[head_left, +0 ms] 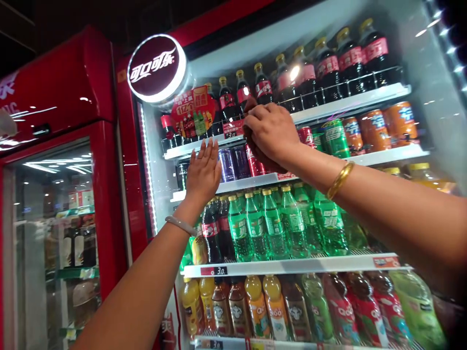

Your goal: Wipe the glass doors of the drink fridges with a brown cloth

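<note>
Forearms (pixel 146 277) are filling the foreground, both extending up to the glass door (pixel 215 61) of a lit drinks cooler. From my remote seat I am reading the left hand (pixel 204 170) as lying flat, fingers straight and slightly spread, palm facing the pane, probably for bracing. Right hand (pixel 270 129) is resting higher, fingers bent over a dark brown shape (pixel 265 159) at the glass; I am unable to tell whether it is gripping a cloth or only meeting its own reflection. Grey bracelet (pixel 180 225) is circling the left wrist; gold bangle (pixel 340 180) is circling the right forearm. Beyond the pane, cola bottles (pixel 353 51) are standing behind a wire rail (pixel 346 82), presumably to stop tipping. Green bottles (pixel 273 223) are standing lower in close rows, labels facing outward, likely for easy reading. Round lit sign (pixel 156 68) is projecting at the cooler's upper left.
</note>
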Demonstrator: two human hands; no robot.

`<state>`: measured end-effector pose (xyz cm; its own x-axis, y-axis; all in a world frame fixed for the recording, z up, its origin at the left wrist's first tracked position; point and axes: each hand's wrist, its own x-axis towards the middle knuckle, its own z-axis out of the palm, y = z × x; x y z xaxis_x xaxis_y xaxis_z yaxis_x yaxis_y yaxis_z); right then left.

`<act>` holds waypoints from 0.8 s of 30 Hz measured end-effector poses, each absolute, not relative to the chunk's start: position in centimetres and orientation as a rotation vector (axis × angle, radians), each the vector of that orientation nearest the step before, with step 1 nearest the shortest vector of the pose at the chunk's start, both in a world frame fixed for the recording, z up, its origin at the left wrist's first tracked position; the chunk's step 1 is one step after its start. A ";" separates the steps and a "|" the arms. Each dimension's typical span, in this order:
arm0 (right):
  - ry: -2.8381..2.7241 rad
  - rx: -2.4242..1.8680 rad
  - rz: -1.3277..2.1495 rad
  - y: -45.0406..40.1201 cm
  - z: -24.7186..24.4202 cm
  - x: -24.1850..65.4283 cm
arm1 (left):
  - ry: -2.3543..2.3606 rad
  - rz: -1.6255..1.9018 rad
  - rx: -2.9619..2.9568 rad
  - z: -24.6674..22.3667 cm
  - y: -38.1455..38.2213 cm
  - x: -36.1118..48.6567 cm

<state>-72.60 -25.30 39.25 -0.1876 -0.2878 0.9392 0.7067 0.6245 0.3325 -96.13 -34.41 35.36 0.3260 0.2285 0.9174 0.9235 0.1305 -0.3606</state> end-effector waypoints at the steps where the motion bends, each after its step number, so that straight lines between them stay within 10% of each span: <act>1: -1.490 -0.416 -0.914 -25.0 38.6 -71.6 | -1.163 -0.730 -1.371 35.3 -34.3 -96.1; 24: -1.491 -0.426 -1.084 -24.4 36.2 -68.6 | -1.094 -0.981 -1.416 34.4 -28.2 -82.4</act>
